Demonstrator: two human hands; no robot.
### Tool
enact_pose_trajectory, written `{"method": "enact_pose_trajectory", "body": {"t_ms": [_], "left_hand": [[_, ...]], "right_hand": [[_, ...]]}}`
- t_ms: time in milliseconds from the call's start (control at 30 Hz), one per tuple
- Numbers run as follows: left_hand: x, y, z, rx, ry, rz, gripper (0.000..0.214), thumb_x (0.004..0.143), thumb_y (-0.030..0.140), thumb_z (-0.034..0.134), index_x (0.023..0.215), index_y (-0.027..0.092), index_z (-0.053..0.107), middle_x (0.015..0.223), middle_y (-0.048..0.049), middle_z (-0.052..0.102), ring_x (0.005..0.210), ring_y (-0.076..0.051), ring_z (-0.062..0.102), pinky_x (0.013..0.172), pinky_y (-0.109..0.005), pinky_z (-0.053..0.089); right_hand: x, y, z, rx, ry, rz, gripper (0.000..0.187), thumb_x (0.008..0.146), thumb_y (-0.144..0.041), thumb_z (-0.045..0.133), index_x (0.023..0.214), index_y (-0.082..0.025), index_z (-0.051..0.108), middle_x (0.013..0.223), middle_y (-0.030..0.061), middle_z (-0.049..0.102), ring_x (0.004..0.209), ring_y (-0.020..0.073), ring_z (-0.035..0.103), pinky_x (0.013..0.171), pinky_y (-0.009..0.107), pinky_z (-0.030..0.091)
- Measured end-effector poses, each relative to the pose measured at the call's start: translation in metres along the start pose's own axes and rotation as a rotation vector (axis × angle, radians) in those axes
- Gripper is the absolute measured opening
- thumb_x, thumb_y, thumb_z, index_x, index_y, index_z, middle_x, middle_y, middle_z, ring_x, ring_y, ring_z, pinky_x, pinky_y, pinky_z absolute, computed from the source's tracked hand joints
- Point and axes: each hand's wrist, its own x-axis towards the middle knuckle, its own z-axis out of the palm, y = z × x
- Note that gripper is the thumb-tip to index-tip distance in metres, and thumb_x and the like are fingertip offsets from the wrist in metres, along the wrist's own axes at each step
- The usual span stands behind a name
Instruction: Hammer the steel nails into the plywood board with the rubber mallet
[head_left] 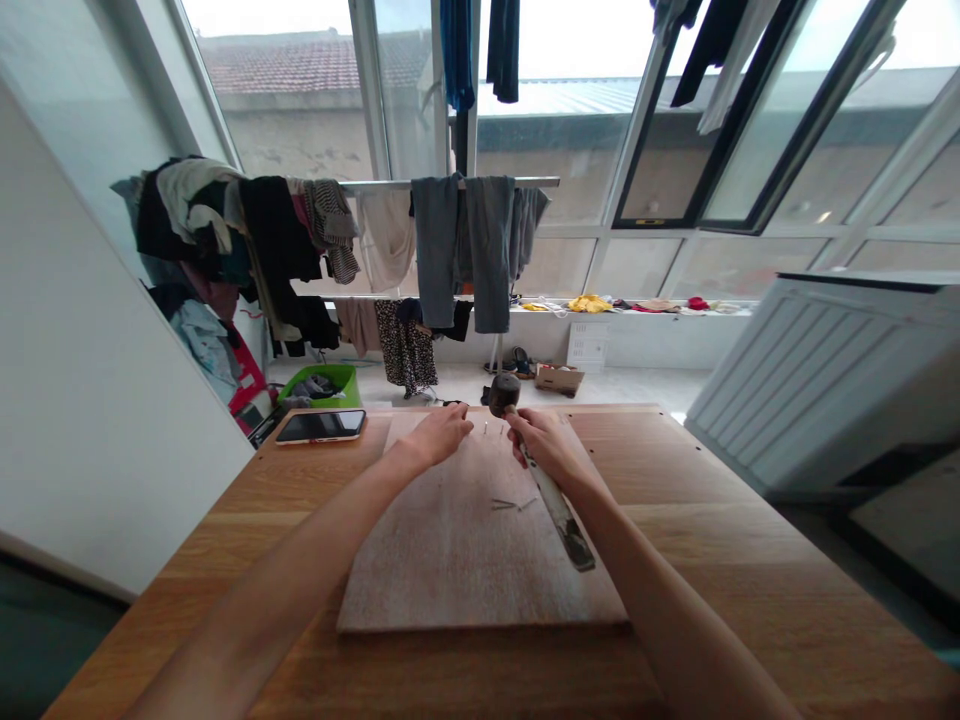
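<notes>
A pale wooden board (450, 540) lies on a brown wooden table (712, 540). My right hand (546, 445) is closed round the handle of a hammer (555, 505), whose dark head (503, 393) is raised over the board's far edge. My left hand (444, 432) rests on the far part of the board, fingers pinched together near small upright nails (486, 428); what the fingers hold is too small to name. A few loose nails (512, 504) lie on the board between my arms.
A phone (321, 426) lies at the table's far left corner. Beyond the table stand a drying rack (450, 250) hung with clothes, a green basket (322, 385) and a cardboard box (559, 379). A white radiator (817, 370) is on the right.
</notes>
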Motion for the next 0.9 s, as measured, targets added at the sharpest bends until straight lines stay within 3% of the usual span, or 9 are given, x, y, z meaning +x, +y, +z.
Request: {"method": "enact_pose_trajectory", "body": {"t_ms": [167, 333, 433, 533, 900], "left_hand": [[0.002, -0.004, 0.009, -0.104, 0.082, -0.014, 0.023, 0.082, 0.0, 0.055, 0.081, 0.015, 0.073, 0.1, -0.0122, 0.069, 0.1, -0.024, 0.064, 0.092, -0.033, 0.048], [0.008, -0.007, 0.029, -0.312, 0.273, -0.08, 0.034, 0.079, -0.002, 0.06, 0.106, 0.015, 0.071, 0.086, -0.0054, 0.072, 0.079, -0.018, 0.067, 0.078, -0.028, 0.052], [0.008, -0.008, 0.042, -0.447, 0.377, -0.138, 0.034, 0.077, 0.001, 0.064, 0.108, 0.014, 0.069, 0.074, -0.0005, 0.071, 0.067, -0.014, 0.067, 0.069, -0.024, 0.053], [0.005, -0.009, 0.053, -0.548, 0.457, -0.183, 0.033, 0.076, 0.005, 0.067, 0.107, 0.016, 0.068, 0.075, 0.0006, 0.073, 0.066, -0.013, 0.068, 0.066, -0.022, 0.054], [0.006, -0.012, 0.058, -0.695, 0.527, -0.246, 0.03, 0.071, 0.004, 0.07, 0.097, 0.019, 0.07, 0.071, 0.0032, 0.072, 0.065, -0.012, 0.069, 0.068, -0.023, 0.056]], "right_hand": [[0.002, -0.008, 0.003, 0.015, -0.005, 0.003, 0.018, 0.089, -0.034, 0.052, 0.077, -0.02, 0.05, 0.056, -0.0066, 0.052, 0.035, 0.0075, 0.047, 0.032, 0.019, 0.032], [0.018, -0.022, 0.005, 0.041, 0.017, 0.014, 0.017, 0.089, -0.032, 0.054, 0.077, -0.02, 0.051, 0.057, -0.0058, 0.052, 0.036, 0.0072, 0.046, 0.033, 0.019, 0.033], [0.026, -0.024, 0.011, 0.056, 0.032, 0.031, 0.015, 0.09, -0.03, 0.05, 0.078, -0.021, 0.05, 0.059, -0.0057, 0.052, 0.037, 0.008, 0.047, 0.034, 0.02, 0.035], [0.026, -0.022, 0.018, 0.047, 0.028, 0.059, 0.015, 0.089, -0.028, 0.051, 0.076, -0.021, 0.049, 0.057, -0.0058, 0.052, 0.037, 0.0082, 0.047, 0.033, 0.02, 0.035], [0.017, -0.016, 0.021, -0.052, -0.034, 0.108, 0.021, 0.087, -0.021, 0.055, 0.066, -0.02, 0.051, 0.052, -0.0046, 0.055, 0.037, 0.0085, 0.05, 0.034, 0.02, 0.033]]}}
